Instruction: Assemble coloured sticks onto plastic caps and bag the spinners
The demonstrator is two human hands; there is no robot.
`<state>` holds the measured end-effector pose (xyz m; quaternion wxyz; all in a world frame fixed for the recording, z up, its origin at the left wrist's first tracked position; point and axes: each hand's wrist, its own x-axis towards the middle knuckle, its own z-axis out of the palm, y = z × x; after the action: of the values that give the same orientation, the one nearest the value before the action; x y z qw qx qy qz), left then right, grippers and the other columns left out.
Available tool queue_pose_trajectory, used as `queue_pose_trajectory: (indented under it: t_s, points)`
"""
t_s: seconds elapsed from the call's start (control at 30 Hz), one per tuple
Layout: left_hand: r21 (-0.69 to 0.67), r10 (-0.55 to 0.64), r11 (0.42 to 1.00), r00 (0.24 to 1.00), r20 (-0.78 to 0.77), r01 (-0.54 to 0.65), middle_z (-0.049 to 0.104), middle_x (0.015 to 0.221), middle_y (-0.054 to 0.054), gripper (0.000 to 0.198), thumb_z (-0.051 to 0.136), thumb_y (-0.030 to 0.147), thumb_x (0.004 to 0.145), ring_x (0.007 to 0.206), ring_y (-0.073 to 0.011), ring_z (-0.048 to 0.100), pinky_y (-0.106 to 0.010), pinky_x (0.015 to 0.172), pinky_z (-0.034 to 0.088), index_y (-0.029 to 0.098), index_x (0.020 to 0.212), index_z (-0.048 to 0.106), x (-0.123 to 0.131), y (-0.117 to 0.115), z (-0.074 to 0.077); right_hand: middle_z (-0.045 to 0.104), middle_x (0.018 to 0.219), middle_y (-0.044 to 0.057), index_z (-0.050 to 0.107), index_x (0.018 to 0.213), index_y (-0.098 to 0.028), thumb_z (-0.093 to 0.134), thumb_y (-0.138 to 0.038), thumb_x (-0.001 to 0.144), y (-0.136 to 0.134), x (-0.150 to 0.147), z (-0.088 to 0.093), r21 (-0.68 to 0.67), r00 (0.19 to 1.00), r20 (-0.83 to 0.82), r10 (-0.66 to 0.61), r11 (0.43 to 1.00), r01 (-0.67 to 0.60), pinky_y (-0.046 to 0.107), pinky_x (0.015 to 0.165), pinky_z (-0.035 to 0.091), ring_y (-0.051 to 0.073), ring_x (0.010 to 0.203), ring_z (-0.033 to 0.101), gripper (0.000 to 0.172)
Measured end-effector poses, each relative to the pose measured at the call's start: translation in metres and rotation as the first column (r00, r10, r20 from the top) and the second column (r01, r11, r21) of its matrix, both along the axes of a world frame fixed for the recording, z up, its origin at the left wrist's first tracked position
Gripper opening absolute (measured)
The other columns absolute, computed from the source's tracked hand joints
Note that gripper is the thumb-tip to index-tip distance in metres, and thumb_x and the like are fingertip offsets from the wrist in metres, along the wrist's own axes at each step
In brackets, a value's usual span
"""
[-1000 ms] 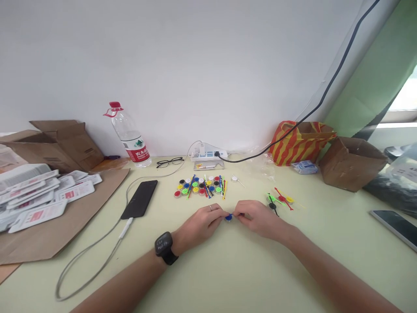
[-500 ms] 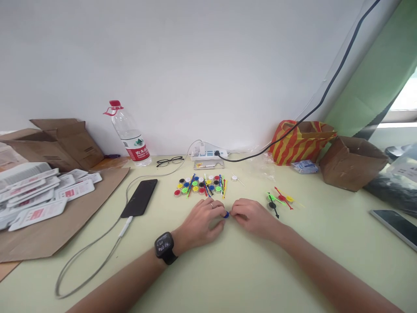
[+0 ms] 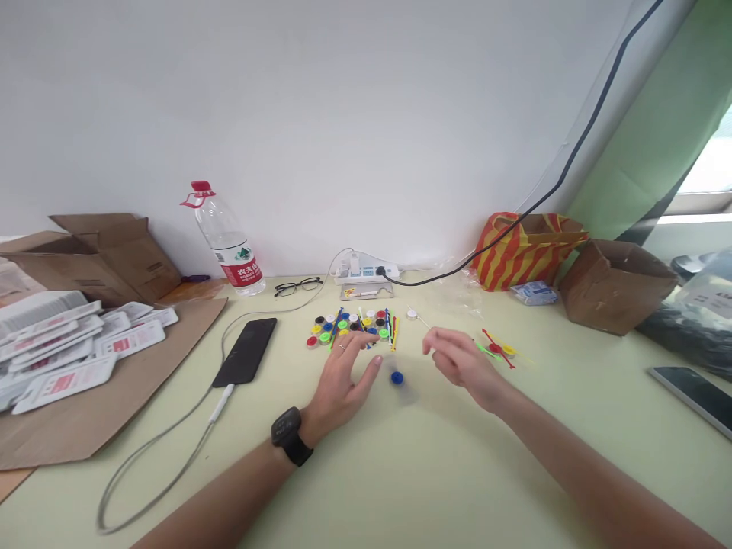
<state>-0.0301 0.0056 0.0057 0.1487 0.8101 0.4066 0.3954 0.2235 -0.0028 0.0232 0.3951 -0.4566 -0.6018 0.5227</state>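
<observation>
On the table between my hands stands a blue spinner (image 3: 396,377), its round hub sharp and its arrow a faint blur around it. My left hand (image 3: 345,381), with a ring and a black watch, is to the left of it, thumb and fingers apart and empty. To the right, my right hand (image 3: 464,364) hovers with its fingers loosely bent and nothing visible in them. Beyond the left fingertips lie several coloured round bases (image 3: 325,337) and arrow pointers (image 3: 394,333). Past the right hand are a red spinner (image 3: 495,348) and a yellow spinner (image 3: 508,351).
A white spinner (image 3: 412,313) lies further back. At the left are a phone (image 3: 247,352) on a cable, a water bottle (image 3: 237,255) and cards on cardboard (image 3: 165,343). A power strip (image 3: 366,270) is by the wall; a striped bag (image 3: 523,252) and box (image 3: 618,286) stand right.
Both hands have let go of the blue spinner and drawn apart, the left leftward and the right rightward. The spinner's arrow is now blurred by turning.
</observation>
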Motion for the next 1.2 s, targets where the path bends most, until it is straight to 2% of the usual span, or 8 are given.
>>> queue_pose_trajectory:
  t_s: [0.1, 0.2, 0.3, 0.37, 0.47, 0.9, 1.1, 1.2]
  points:
    - [-0.017, 0.039, 0.999, 0.999, 0.038, -0.038, 0.064, 0.122, -0.008, 0.024, 0.049, 0.028, 0.105, 0.114, -0.0238, 0.058, -0.042, 0.101, 0.047, 0.024, 0.126, 0.059, -0.001, 0.003, -0.003, 0.026, 0.049, -0.010, 0.059, 0.083, -0.023, 0.049, -0.057, 0.099, 0.009, 0.008, 0.001, 0.071, 0.983, -0.084, -0.162, 0.983, 0.168, 0.025, 0.044, 0.022, 0.011, 0.045, 0.021, 0.039]
    - [-0.050, 0.035, 0.998, 0.998, 0.050, -0.033, 0.065, 0.116, -0.008, 0.022, 0.048, 0.030, 0.105, 0.110, -0.0231, 0.058, -0.041, 0.099, 0.047, 0.023, 0.123, 0.060, -0.002, 0.005, -0.005, 0.048, 0.062, -0.003, 0.063, 0.088, -0.021, 0.053, -0.053, 0.097, 0.020, 0.015, -0.011, 0.265, 0.942, 0.179, -0.283, 0.936, 0.230, 0.027, 0.051, 0.036, 0.014, 0.055, 0.044, 0.034]
    - [-0.081, 0.054, 0.996, 0.996, 0.076, -0.048, 0.065, 0.114, -0.007, 0.020, 0.047, 0.031, 0.106, 0.108, -0.0224, 0.058, -0.040, 0.096, 0.047, 0.024, 0.119, 0.061, -0.002, 0.007, -0.006, 0.069, 0.101, 0.008, 0.066, 0.109, -0.023, 0.052, -0.042, 0.098, 0.026, 0.019, -0.030, 0.471, 0.816, 0.464, -0.346, 0.876, 0.103, 0.036, 0.079, 0.052, 0.024, 0.096, 0.064, 0.026]
    - [-0.101, 0.070, 0.993, 0.993, 0.091, -0.060, 0.066, 0.114, -0.006, 0.020, 0.047, 0.032, 0.106, 0.106, -0.0222, 0.059, -0.038, 0.092, 0.048, 0.024, 0.117, 0.062, -0.002, 0.008, -0.006, 0.064, 0.131, 0.012, 0.064, 0.125, -0.024, 0.050, -0.037, 0.099, 0.028, 0.022, -0.041, 0.542, 0.706, 0.599, -0.378, 0.840, -0.010, 0.044, 0.100, 0.049, 0.029, 0.126, 0.055, 0.032]
    - [-0.126, 0.077, 0.990, 0.992, 0.101, -0.064, 0.067, 0.114, -0.006, 0.020, 0.048, 0.034, 0.105, 0.106, -0.0226, 0.059, -0.037, 0.087, 0.049, 0.024, 0.117, 0.062, -0.001, 0.009, -0.007, 0.053, 0.151, 0.012, 0.063, 0.131, -0.024, 0.046, -0.036, 0.102, 0.028, 0.025, -0.049, 0.548, 0.592, 0.708, -0.386, 0.828, -0.115, 0.048, 0.111, 0.042, 0.031, 0.142, 0.042, 0.036]
    - [-0.127, 0.076, 0.990, 0.993, 0.095, -0.064, 0.068, 0.108, -0.005, 0.021, 0.049, 0.033, 0.105, 0.101, -0.0211, 0.061, -0.035, 0.084, 0.048, 0.025, 0.117, 0.063, -0.002, 0.011, -0.011, 0.073, 0.110, 0.010, 0.068, 0.095, -0.021, 0.057, -0.034, 0.095, 0.033, 0.023, -0.042, 0.554, 0.495, 0.734, -0.465, 0.832, -0.040, 0.038, 0.081, 0.048, 0.028, 0.103, 0.066, 0.017]
    - [-0.141, 0.068, 0.989, 0.993, 0.094, -0.054, 0.068, 0.105, -0.004, 0.021, 0.049, 0.034, 0.105, 0.099, -0.0198, 0.061, -0.033, 0.081, 0.047, 0.025, 0.117, 0.064, -0.002, 0.012, -0.011, 0.069, 0.069, 0.005, 0.060, 0.063, -0.021, 0.053, -0.047, 0.097, 0.028, 0.020, -0.032, 0.592, 0.444, 0.683, -0.580, 0.795, 0.128, 0.033, 0.059, 0.034, 0.021, 0.065, 0.061, 0.043]
    - [-0.136, 0.064, 0.989, 0.994, 0.091, -0.051, 0.069, 0.104, -0.004, 0.020, 0.049, 0.033, 0.105, 0.098, -0.0199, 0.061, -0.033, 0.081, 0.047, 0.025, 0.115, 0.064, -0.002, 0.012, -0.011, 0.065, 0.063, 0.003, 0.056, 0.059, -0.021, 0.053, -0.048, 0.097, 0.026, 0.019, -0.029, 0.604, 0.427, 0.675, -0.602, 0.783, 0.149, 0.032, 0.057, 0.030, 0.019, 0.062, 0.059, 0.046]
